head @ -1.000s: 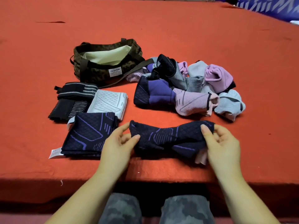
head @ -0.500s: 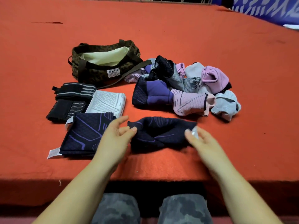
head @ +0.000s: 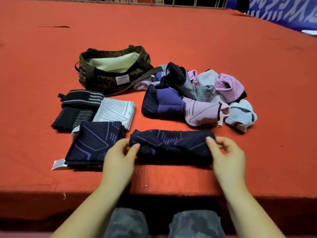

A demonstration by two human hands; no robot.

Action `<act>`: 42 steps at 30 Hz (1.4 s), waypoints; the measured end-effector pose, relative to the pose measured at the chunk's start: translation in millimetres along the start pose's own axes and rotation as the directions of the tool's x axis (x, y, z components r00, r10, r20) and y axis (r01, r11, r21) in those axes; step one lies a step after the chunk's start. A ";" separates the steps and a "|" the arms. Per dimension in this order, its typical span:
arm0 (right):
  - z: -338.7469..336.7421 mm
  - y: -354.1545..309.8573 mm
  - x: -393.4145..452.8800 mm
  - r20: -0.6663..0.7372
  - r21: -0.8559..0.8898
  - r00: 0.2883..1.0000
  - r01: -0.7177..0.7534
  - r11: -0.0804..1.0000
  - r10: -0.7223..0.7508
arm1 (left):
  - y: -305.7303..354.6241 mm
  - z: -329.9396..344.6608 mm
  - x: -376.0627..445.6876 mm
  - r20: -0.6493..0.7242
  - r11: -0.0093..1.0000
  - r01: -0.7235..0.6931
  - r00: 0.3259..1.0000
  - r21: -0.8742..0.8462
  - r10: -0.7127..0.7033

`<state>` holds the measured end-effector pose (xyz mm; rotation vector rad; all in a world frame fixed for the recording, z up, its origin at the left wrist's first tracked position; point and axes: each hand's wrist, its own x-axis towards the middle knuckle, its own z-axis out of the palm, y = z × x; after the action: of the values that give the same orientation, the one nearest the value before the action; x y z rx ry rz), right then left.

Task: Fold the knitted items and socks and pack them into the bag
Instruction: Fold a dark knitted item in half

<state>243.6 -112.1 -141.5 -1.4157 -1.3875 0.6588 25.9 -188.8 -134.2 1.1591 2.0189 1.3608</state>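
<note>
A dark navy knitted piece with purple lines [head: 171,145] lies bunched lengthwise near the table's front edge. My left hand [head: 120,155] pinches its left end and my right hand [head: 226,155] pinches its right end. To the left lie folded items: a matching navy piece [head: 92,145], a white knitted piece [head: 116,110] and black striped pieces [head: 75,107]. Behind them stands an open camouflage bag [head: 109,78] with a pale lining. A loose heap of purple, pink and grey socks [head: 197,97] lies right of the bag.
The red cloth-covered table [head: 171,31] stretches far back; its front edge [head: 154,193] runs just below my hands. The bag's strap [head: 142,78] trails toward the sock heap. A blue patterned sheet [head: 288,12] lies at the far right corner.
The navy piece was stretched wide, then pushed together as my right hand moved left. Now both hands hold its ends and it lies stretched out again.
</note>
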 end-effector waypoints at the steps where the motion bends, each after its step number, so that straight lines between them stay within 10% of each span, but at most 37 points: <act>1: -6.8 -1.9 7.0 -0.034 0.041 0.999 -0.012 0.999 0.014 | 7.7 -4.9 2.4 -0.017 0.998 -0.001 1.000 -0.056 0.000; 9: -30.6 -17.0 14.6 -0.094 0.154 0.995 0.043 0.987 -0.028 | 35.4 -15.6 8.1 0.064 0.913 0.029 0.998 -0.407 -0.003; 18: -37.1 -28.6 15.5 0.293 0.432 0.950 -0.030 0.901 -0.109 | 47.7 -32.4 9.6 0.327 0.782 0.099 0.935 -0.615 0.138; 26: -28.4 -14.7 12.1 0.272 0.282 0.954 0.045 0.958 -0.125 | 42.8 -28.4 9.7 0.247 0.972 -0.112 0.955 -0.209 0.163; 32: -31.7 -8.5 15.2 0.271 0.197 0.943 0.144 0.970 -0.195 | 34.2 -28.6 13.8 0.117 0.920 -0.315 0.948 0.231 0.296; 42: -36.1 -8.4 18.0 0.223 0.005 0.932 0.292 0.956 -0.286 | 28.3 -30.1 19.0 0.091 0.898 -0.333 0.943 0.289 0.320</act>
<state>276.1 -106.4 -116.8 -1.1517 -1.7477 0.6183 4.4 -184.4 -94.3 1.7144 2.1221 1.1836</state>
